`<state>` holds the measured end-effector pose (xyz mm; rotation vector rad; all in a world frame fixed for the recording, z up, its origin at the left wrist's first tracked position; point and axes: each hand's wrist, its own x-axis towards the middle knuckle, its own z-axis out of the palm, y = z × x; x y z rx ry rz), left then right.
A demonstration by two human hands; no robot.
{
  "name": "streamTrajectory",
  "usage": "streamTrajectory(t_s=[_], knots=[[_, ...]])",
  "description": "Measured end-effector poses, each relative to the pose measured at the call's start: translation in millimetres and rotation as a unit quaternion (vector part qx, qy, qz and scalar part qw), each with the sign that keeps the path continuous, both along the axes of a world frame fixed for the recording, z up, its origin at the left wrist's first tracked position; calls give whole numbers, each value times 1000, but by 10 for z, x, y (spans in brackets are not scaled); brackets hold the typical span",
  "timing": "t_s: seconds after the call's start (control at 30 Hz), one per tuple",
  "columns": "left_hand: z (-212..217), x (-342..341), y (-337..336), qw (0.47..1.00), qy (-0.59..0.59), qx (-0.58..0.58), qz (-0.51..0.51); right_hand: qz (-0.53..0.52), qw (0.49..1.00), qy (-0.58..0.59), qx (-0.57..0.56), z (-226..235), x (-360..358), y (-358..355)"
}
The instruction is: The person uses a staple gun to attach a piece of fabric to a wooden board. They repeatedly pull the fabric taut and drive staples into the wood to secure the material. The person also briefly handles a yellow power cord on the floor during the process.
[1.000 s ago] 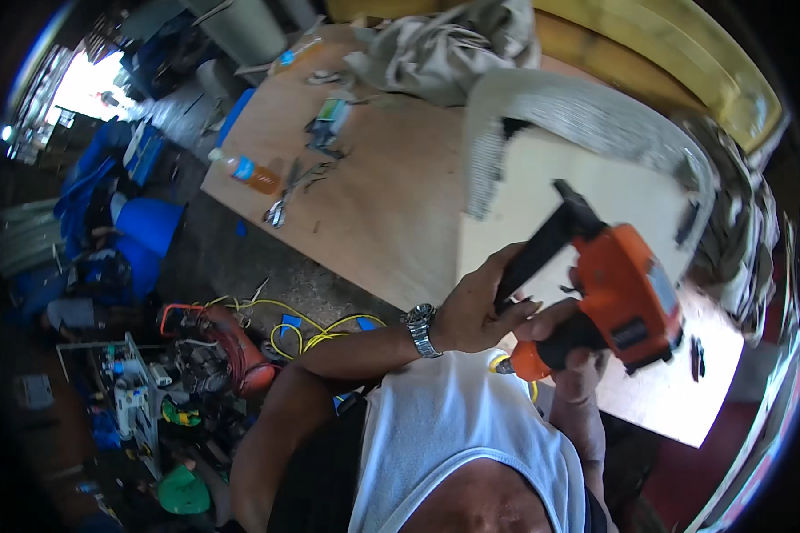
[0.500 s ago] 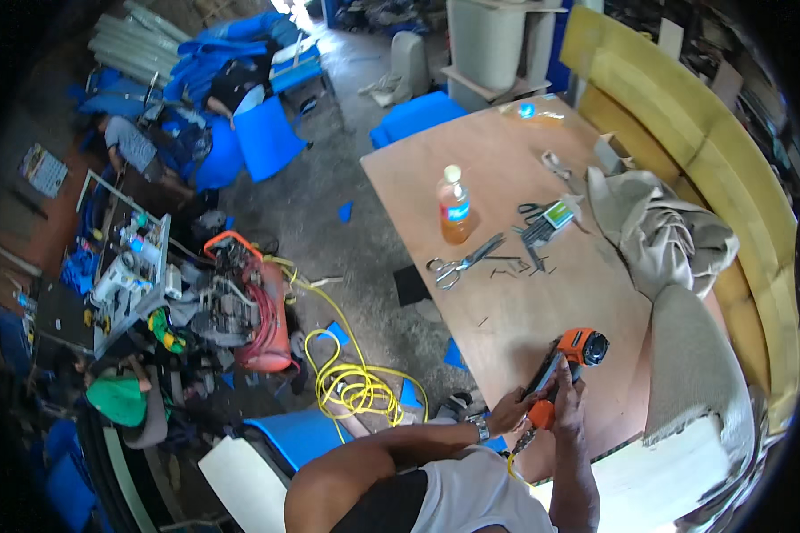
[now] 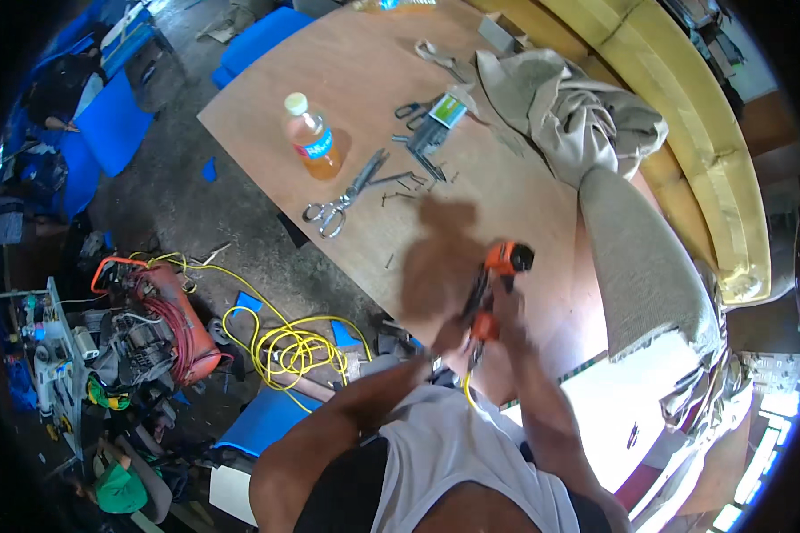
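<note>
An orange and black staple gun is held over the wooden table, its yellow air hose dropping from the handle. My right hand grips the handle. My left hand is closed on the black magazine at the tool's lower left. The picture is blurred around the hands. A grey fabric-covered panel lies on the table just right of the tool.
On the table stand an orange drink bottle, scissors, a box of staples with loose staples, and crumpled beige cloth. On the floor at left are a red compressor, a coiled yellow hose and blue foam pieces.
The view has swung, with the table now filling the upper middle. Both hands have kept hold of the staple gun, which looked large and close a second ago and now sits lower over the table.
</note>
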<state>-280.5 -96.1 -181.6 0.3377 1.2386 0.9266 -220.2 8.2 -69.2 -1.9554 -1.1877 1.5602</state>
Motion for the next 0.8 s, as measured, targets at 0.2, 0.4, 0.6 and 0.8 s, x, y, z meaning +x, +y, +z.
streamTrajectory(t_s=[0.2, 0.4, 0.6, 0.8], knots=[[509, -330, 810, 996, -53, 66, 9, -28, 985, 144, 93, 375, -84, 518], [658, -18, 572, 978, 27, 209, -4, -38, 977, 154, 141, 652, 266, 52], [651, 204, 338, 968, 57, 231, -81, -92, 969, 193, 126, 872, 490, -379], [816, 212, 251, 930, 144, 324, -100, -42, 963, 224, 145, 904, 782, -646]])
